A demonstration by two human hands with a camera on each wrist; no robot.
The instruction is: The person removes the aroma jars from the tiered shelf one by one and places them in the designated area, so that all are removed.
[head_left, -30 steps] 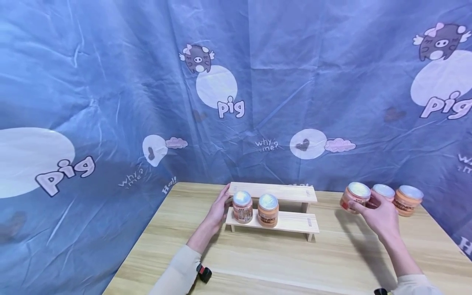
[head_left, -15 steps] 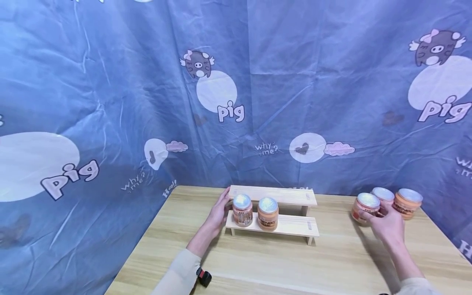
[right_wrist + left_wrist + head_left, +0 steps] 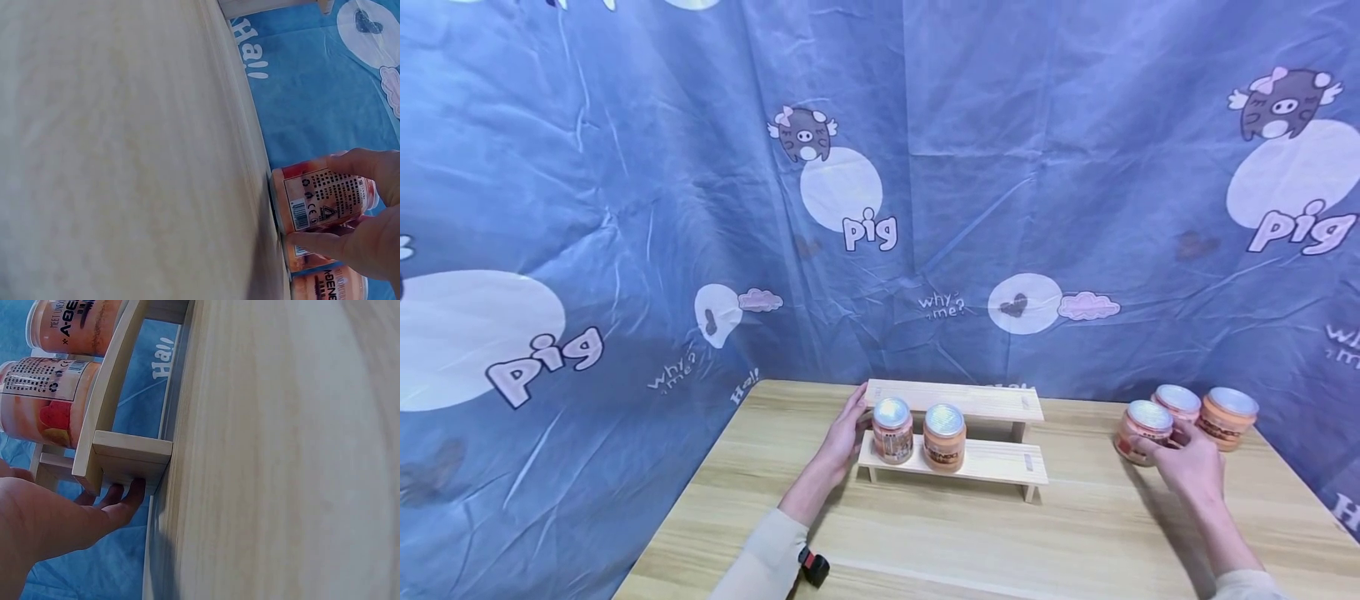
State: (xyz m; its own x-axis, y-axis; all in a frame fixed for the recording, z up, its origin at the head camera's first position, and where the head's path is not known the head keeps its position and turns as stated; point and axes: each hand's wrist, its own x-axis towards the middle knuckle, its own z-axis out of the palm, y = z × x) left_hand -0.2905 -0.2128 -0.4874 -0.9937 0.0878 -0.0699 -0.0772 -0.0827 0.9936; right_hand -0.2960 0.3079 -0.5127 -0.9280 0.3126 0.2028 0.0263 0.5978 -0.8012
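At the back right of the table, my right hand (image 3: pixel 1198 467) holds a jar (image 3: pixel 1150 414) with a silvery lid and an orange-pink label. In the right wrist view, fingers lie on both sides of this jar (image 3: pixel 325 194), whose base is right at the tabletop. Two similar jars, a pink one (image 3: pixel 1177 397) and an orange one (image 3: pixel 1228 417), stand close beside it. My left hand (image 3: pixel 838 442) grips the left end of a two-step wooden shelf (image 3: pixel 1000 458); in the left wrist view its fingertips touch the shelf's leg (image 3: pixel 131 459). The lower step bears a pinkish jar (image 3: pixel 892 433) and an orange jar (image 3: pixel 944 442).
A light wood table (image 3: pixel 925 533) lies under everything, its back edge against a blue curtain (image 3: pixel 970 208) printed with pigs and words. The shelf's upper step (image 3: pixel 955 397) rises behind the lower one. A black strap end (image 3: pixel 814 567) sticks out from my left wrist.
My right hand has moved the jar right and down, from held over the table to beside the other two. My left hand stays at the shelf's end. The head view has tilted slightly.
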